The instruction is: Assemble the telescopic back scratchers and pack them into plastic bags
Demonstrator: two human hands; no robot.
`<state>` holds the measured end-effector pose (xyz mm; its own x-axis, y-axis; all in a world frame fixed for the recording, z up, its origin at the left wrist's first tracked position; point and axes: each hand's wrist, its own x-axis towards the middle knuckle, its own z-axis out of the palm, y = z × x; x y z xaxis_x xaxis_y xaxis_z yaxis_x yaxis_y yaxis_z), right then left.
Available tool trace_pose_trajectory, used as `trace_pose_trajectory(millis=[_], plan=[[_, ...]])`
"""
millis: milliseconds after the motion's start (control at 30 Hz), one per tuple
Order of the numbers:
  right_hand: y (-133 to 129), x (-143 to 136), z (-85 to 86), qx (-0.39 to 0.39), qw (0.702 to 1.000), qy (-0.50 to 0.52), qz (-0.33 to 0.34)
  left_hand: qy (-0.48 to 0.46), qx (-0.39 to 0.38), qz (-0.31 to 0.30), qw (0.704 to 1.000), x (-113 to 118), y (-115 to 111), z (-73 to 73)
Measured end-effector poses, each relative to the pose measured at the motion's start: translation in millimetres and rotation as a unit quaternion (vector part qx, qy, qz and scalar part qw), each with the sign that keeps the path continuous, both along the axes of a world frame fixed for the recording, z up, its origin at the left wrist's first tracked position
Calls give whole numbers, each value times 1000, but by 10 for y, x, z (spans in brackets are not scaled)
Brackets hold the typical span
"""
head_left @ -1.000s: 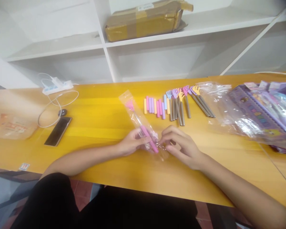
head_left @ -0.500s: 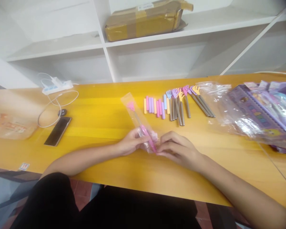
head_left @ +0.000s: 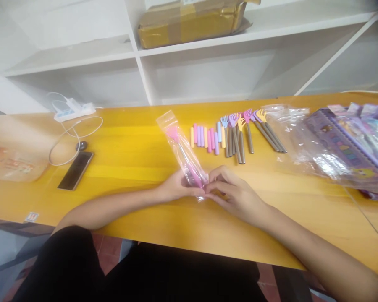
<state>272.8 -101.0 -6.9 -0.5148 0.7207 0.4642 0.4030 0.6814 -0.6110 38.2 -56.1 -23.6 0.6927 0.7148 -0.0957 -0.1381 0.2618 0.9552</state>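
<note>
A pink back scratcher [head_left: 174,133] with a thin metal rod and pink grip lies inside a clear plastic bag [head_left: 165,121]. My left hand [head_left: 175,186] is closed around the lower part of the bag, its thumb across the pink grip. At the bag's lower right end, the fingers of my right hand [head_left: 237,192] are pinched together against the plastic. Whether they grip the film or the scratcher's end is hard to see. Beyond my hands lie a row of pastel handle sleeves [head_left: 209,140] and several back scratchers [head_left: 242,144] with bare metal shafts.
Clear plastic bags [head_left: 297,144] and a purple box with packaged items [head_left: 337,138] are on the right. To the left are a phone [head_left: 76,171], a white cable, a power strip [head_left: 74,111] and an orange-printed bag [head_left: 15,163]. A taped carton [head_left: 189,25] sits on the shelf.
The scratcher now sits deeper in the bag, nearer its lower end. My left thumb has slid down along the bag, and my right fingers have curled in closer to it.
</note>
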Motion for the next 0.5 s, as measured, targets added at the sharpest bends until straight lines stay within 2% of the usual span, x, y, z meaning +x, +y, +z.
trace_pose_trajectory(millis=[100, 300, 367, 500], plan=[[8, 3, -15, -9, 1000, -3, -1, 11, 18, -32, 999, 23, -15, 24], [25, -6, -24, -60, 998, 32, 1, 34, -9, -54, 998, 9, -32, 3], [31, 0, -34, -100, 992, 67, -24, 30, 7, -42, 999, 0, -26, -2], [36, 19, -33, -241, 964, 100, -45, 18, 31, -19, 999, -17, -8, 8]])
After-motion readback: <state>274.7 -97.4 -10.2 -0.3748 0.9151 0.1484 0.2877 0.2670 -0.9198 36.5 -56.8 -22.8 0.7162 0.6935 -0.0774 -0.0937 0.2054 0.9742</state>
